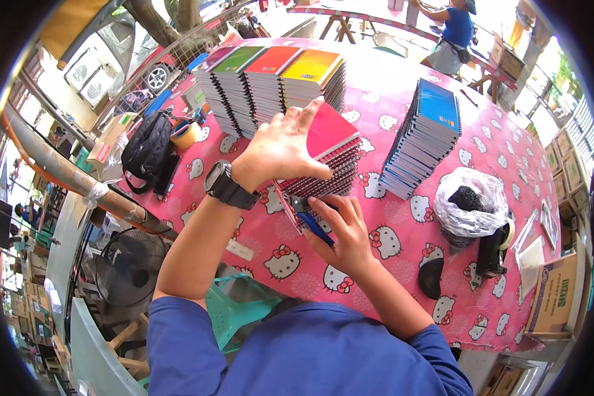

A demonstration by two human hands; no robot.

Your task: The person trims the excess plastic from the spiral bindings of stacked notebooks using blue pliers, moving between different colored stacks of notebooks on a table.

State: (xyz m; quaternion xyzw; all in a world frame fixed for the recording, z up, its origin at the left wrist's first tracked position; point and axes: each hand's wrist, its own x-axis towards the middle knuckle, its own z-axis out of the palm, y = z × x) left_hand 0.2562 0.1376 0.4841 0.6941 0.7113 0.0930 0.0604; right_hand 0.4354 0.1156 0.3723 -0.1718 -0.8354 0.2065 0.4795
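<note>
My left hand (280, 145), with a dark watch on its wrist, rests with spread fingers on the left side of a stack of pinkish-red spiral notebooks (333, 129). Its thumb reaches along the near edge of the top cover. Just below, my right hand (343, 228) is closed round blue-handled pliers (313, 226). Their dark jaws point toward the bottom left corner of the stack, beside a thin red and white edge (287, 210). Whether the jaws touch a wire coil cannot be made out.
Yellow (313, 66), red (272, 59) and green notebook stacks (239, 59) stand behind, and a blue notebook stack (435, 105) to the right. A plastic bag (472, 201) lies near the right edge, a black bag (150, 148) and tape roll (186, 134) at left. Another person (457, 30) stands far off.
</note>
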